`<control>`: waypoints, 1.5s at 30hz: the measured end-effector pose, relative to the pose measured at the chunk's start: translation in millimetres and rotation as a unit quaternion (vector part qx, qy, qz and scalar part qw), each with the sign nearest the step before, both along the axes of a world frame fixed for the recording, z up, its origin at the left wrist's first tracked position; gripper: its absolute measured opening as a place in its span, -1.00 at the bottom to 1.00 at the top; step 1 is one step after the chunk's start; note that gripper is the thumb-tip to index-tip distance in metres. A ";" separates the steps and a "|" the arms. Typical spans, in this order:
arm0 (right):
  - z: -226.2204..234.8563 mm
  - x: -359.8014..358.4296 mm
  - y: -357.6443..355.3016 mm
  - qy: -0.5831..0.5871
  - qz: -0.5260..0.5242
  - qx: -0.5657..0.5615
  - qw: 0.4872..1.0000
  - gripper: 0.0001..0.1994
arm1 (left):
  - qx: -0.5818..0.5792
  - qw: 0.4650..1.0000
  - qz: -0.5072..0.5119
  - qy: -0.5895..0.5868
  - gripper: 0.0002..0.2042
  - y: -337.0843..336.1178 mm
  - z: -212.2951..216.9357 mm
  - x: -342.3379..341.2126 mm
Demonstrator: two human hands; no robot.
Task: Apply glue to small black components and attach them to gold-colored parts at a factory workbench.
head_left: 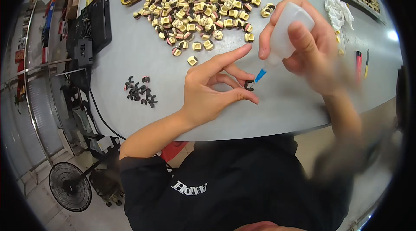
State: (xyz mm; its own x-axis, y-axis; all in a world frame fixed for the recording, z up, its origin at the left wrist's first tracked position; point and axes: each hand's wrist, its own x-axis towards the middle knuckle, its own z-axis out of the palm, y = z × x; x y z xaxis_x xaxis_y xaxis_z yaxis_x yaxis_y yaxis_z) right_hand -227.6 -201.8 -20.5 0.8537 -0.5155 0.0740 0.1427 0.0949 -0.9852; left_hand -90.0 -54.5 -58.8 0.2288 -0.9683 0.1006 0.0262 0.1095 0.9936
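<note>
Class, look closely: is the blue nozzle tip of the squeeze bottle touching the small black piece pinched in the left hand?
Touching. In the head view, the blue nozzle tip meets the small black piece with no visible gap.

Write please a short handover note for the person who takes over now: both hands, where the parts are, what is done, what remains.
Left hand: pinches one small black clip between thumb and fingers, just above the grey table.
Right hand: grips a white squeeze bottle, its blue nozzle at the clip.
Parts: a small heap of black clips lies to the left; a large pile of cream-coloured pieces lies at the far side.
Done: cannot tell if any clip is treated.
Left: apparently the clip in hand and the heap.
</note>
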 end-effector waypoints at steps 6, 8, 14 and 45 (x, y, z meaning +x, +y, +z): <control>-4.2 2.9 7.0 0.009 -0.007 -0.031 0.999 -0.59 | -0.020 0.999 -0.012 -0.024 -0.39 4.4 -1.1 0.6; -4.2 1.9 7.0 0.006 -0.004 -0.034 0.999 -0.60 | -0.007 0.999 -0.025 -0.040 -0.39 4.7 1.2 0.8; -3.7 0.8 6.3 0.008 -0.001 -0.036 0.999 -0.63 | -0.008 1.000 -0.008 0.004 -0.46 4.9 -0.3 -1.9; 1.4 -0.3 7.8 0.017 -0.008 -0.076 0.997 -0.63 | -0.028 0.999 -0.007 -0.026 -0.45 3.9 -4.2 -0.7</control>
State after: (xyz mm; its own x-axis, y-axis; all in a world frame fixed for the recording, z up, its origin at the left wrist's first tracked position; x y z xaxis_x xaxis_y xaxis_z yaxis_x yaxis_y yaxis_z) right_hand -227.9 -194.0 -19.1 0.8490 -0.5140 0.1227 0.1090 -0.0569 -0.9924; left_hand -90.7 -50.6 -63.0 0.2084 -0.9639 0.1659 -0.0234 0.1646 0.9861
